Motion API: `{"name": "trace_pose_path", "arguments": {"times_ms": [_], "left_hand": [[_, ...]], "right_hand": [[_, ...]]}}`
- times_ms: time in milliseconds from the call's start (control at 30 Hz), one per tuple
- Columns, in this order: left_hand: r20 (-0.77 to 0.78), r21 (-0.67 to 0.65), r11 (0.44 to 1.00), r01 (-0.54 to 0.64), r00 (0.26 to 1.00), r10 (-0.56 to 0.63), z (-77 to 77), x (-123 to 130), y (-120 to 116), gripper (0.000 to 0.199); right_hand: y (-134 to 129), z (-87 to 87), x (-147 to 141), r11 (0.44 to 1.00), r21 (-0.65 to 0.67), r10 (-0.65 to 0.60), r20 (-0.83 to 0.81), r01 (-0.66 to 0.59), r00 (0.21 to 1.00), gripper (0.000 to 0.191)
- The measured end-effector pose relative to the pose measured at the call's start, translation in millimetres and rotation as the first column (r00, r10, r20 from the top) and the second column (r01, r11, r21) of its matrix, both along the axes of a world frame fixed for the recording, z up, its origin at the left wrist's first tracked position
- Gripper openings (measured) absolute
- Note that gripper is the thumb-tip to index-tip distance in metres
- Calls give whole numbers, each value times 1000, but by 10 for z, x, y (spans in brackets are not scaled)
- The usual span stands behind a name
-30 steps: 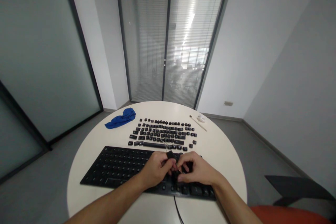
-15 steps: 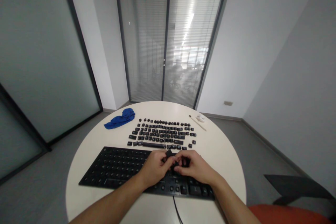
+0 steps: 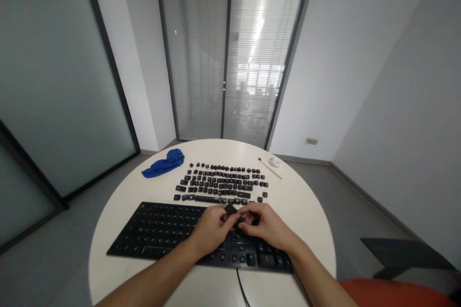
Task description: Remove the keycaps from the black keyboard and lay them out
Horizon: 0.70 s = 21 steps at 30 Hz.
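A black keyboard [image 3: 158, 228] with most keycaps off lies across the near part of the round table. Over its right half, my left hand [image 3: 212, 228] pinches a small black piece [image 3: 230, 209] with thin wires showing near it. My right hand [image 3: 262, 223] meets it fingertip to fingertip, its thumb and fingers closed round something small and dark, too small to name. Loose black keycaps [image 3: 216, 185] lie in rows beyond the keyboard, with a long bar-shaped keycap [image 3: 211, 199] in the nearest row.
On the cream table [image 3: 118, 278], a blue cloth [image 3: 165, 163] lies at the far left. A thin brush [image 3: 270, 169] and a small whitish item [image 3: 274, 161] are at the far right. A black cable [image 3: 242, 288] runs toward me. A red chair [image 3: 392, 293] stands at the right.
The black piece between my hands has tilted and shows more. My fingers have shifted slightly, and the thin wires have moved a little left.
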<state>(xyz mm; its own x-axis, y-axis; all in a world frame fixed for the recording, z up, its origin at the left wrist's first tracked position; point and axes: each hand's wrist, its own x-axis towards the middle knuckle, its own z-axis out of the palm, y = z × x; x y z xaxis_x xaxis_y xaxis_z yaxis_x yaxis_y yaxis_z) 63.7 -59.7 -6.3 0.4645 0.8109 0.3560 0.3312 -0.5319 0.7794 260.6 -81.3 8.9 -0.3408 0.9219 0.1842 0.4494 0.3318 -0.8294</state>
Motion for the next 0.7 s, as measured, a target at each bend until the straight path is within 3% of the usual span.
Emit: {"name": "trace_pose_path", "arguments": {"times_ms": [100, 200, 500, 700], "left_hand": [[130, -150, 986, 74, 990, -54, -30, 15, 24, 26], [220, -268, 960, 76, 975, -16, -58, 30, 43, 22], [261, -236, 960, 150, 962, -86, 17, 29, -7, 14], [275, -216, 960, 178, 955, -115, 1, 24, 8, 12]], "right_hand": [[-2, 14, 2, 1000, 0, 16, 16, -16, 1000, 19], [-3, 18, -4, 999, -26, -27, 10, 27, 1000, 21], [37, -27, 9, 998, -10, -70, -78, 70, 994, 30], [29, -13, 56, 999, -47, -6, -164, -1, 987, 33]]}}
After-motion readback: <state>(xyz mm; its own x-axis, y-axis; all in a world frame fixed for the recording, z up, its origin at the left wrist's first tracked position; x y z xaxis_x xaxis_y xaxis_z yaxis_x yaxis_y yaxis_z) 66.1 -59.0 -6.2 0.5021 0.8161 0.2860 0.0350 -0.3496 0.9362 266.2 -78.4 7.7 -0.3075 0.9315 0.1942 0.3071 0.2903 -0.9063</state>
